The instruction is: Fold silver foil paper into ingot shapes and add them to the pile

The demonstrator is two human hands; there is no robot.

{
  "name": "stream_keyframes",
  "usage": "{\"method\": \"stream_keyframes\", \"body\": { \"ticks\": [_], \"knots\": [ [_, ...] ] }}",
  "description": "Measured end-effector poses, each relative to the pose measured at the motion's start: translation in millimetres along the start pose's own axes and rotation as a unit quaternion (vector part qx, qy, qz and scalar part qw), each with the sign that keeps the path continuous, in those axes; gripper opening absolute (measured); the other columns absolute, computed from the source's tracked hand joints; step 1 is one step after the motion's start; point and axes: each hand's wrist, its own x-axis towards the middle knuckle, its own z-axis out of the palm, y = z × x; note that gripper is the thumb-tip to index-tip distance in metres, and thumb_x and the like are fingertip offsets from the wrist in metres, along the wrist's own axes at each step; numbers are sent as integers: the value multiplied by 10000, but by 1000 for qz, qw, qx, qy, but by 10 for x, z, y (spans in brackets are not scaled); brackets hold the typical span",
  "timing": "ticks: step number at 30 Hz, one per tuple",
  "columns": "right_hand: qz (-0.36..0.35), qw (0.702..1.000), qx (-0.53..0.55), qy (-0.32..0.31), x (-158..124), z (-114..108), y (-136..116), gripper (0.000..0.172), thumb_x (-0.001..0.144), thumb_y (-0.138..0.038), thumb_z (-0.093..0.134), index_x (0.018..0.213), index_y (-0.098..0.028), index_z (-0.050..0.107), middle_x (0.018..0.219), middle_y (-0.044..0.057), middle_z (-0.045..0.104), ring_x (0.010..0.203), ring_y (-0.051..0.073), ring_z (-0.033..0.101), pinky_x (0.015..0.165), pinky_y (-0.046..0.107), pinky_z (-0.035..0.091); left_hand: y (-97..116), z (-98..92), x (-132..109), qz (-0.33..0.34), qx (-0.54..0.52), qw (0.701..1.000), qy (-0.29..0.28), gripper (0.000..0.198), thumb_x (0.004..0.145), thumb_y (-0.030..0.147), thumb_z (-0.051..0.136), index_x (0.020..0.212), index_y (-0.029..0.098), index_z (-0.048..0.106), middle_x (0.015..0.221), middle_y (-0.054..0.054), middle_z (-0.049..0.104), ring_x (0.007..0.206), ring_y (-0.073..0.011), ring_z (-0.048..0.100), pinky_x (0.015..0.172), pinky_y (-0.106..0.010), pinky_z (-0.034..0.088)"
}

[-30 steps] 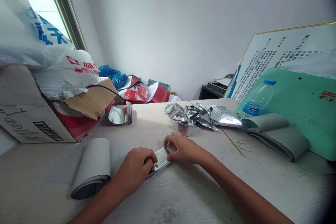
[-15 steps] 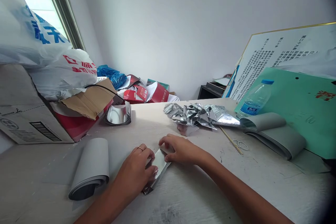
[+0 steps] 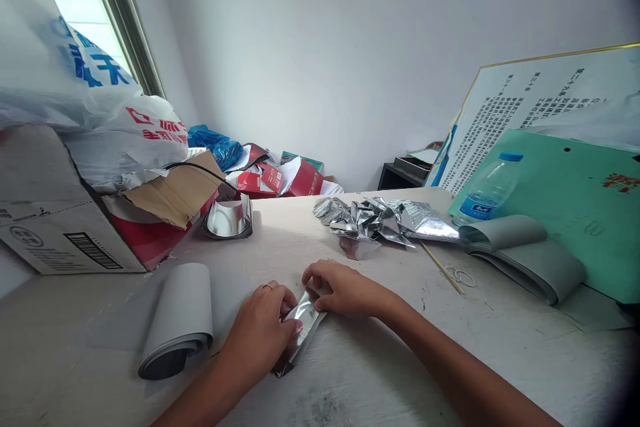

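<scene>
A narrow folded strip of shiny silver foil sheet [image 3: 304,312] lies slantwise on the pale table. My left hand [image 3: 266,328], a ring on one finger, grips the strip's near-left edge between thumb and curled fingers. Across from it, my right hand [image 3: 340,288] pinches the far end, thumb on the near side and fingers bent over the top. Both palms hide part of the strip. Beyond the hands sits a heap of crumpled, folded silver foil pieces [image 3: 385,220]. To the left rests a loose roll of grey sheet [image 3: 181,313].
A thin stick [image 3: 443,268] and white rubber bands [image 3: 461,276] lie at right, near another bent grey sheet stack [image 3: 535,263] and a water bottle [image 3: 487,190]. A cardboard box [image 3: 65,213] with plastic bags [image 3: 120,140] stands left, beside a curled silver sheet [image 3: 227,217].
The strip's upper face has turned from pale to mirror-like silver between my hands. Both hands keep nearly the same place and grip. The whole view has shifted slightly.
</scene>
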Motion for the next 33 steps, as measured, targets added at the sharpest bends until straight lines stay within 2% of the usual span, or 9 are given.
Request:
{"method": "stream_keyframes", "body": {
  "ticks": [5,11,17,22,25,27,30,33],
  "knots": [
    [-18,1000,8,-3,16,15,21,338,732,-197,738,1057,-241,654,1036,-4,604,945,141,518,771,238,353,12,24,7,20,6,1000,-2,138,750,123,601,857,203,631,913,1,633,939,-191,581,765,-288,373],
    [-28,1000,4,-9,2,-8,44,213,712,-179,743,914,-176,678,1003,13,590,940,142,504,770,234,360,27,23,-17,49,-38,998,-10,172,724,72,553,824,205,599,849,10,609,849,-167,577,682,-260,376],
    [-27,999,33,-3,15,-19,62,432,631,-174,809,1040,-202,673,969,-8,603,862,119,524,703,208,357,-2,41,4,94,-100,990,-21,403,686,-19,499,976,235,615,938,6,555,806,-139,538,670,-232,415],
    [-22,999,46,19,52,34,106,227,648,-170,769,849,-156,663,817,-21,615,738,93,514,624,194,332,33,29,-39,107,-75,991,-28,338,733,-18,482,935,227,597,1005,0,539,818,-135,541,709,-245,427],
    [-46,997,51,35,67,95,102,131,701,-147,695,824,-154,649,792,-20,618,703,82,502,613,188,321,35,6,-53,124,7,992,-4,185,783,43,527,837,205,599,1016,-21,549,918,-176,547,752,-279,408],
    [-81,994,36,63,75,138,89,111,720,-105,653,820,-151,649,815,-13,619,722,80,499,642,189,330,19,-9,-43,127,63,990,6,167,826,71,509,801,201,611,969,-24,569,920,-188,549,751,-296,384],
    [-158,982,10,104,86,185,88,153,740,-44,600,824,-155,663,850,-2,626,747,81,519,688,189,363,-5,-30,-18,92,73,993,-10,166,846,97,515,855,214,633,914,-2,604,856,-168,566,720,-295,359],
    [-208,973,-4,102,91,193,125,179,786,-38,567,822,-164,690,867,15,634,792,99,563,724,195,403,-11,-49,3,56,68,996,-13,116,837,135,567,862,220,642,896,13,620,842,-163,571,685,-289,335]
  ]
}}
